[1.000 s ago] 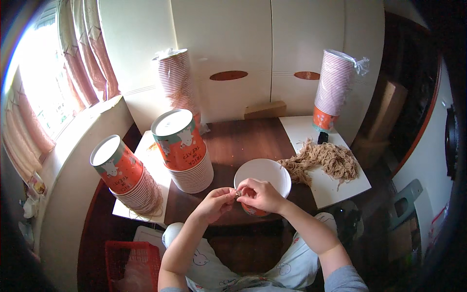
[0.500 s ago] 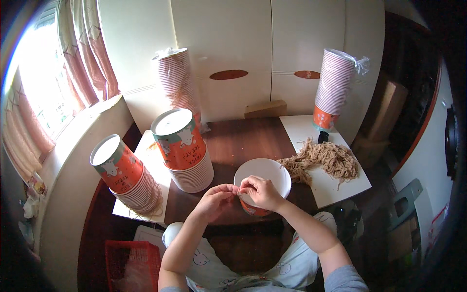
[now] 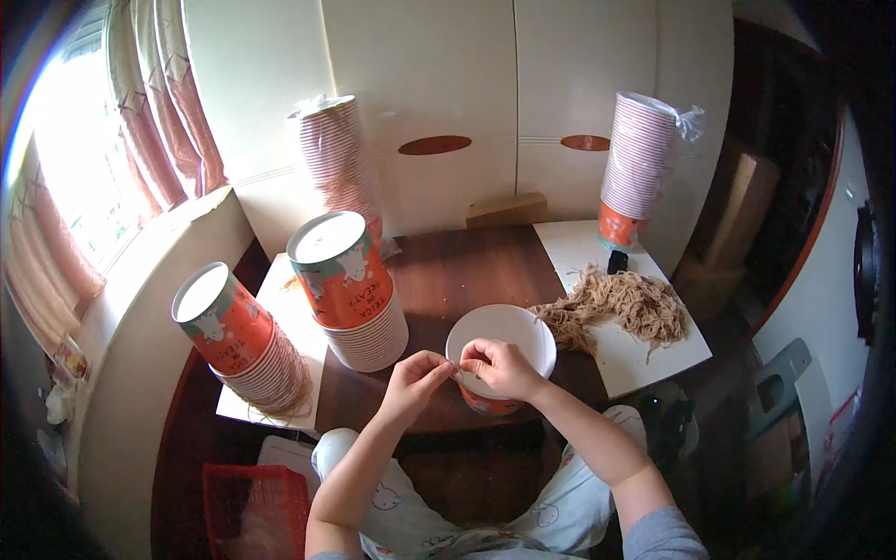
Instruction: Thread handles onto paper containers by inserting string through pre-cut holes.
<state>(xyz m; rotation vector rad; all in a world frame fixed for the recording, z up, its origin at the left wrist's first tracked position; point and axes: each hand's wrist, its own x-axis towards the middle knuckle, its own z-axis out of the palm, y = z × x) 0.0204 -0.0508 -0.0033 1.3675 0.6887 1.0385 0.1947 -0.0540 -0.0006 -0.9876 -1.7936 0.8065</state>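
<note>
An orange paper bucket with a white inside stands upright, mouth up, at the table's front edge. Both of my hands meet at its near left rim. The fingers of my left hand are pinched together at the tips. My right hand, curled over the rim, also pinches, and its fingertips almost touch the left ones. Whatever lies between them is too small to make out. To the right of the bucket is a loose heap of tan cord, its strands reaching the bucket's side.
Upside-down stacks of orange printed buckets stand at left, one nearer the middle and one further left. Taller plastic-wrapped stacks rise at the back left and back right. A red basket sits low at left.
My left fingers have closed more tightly, thumb now against the index finger. The right hand keeps its pinch at the rim. The whole view has shifted slightly; bucket and cord stay put.
</note>
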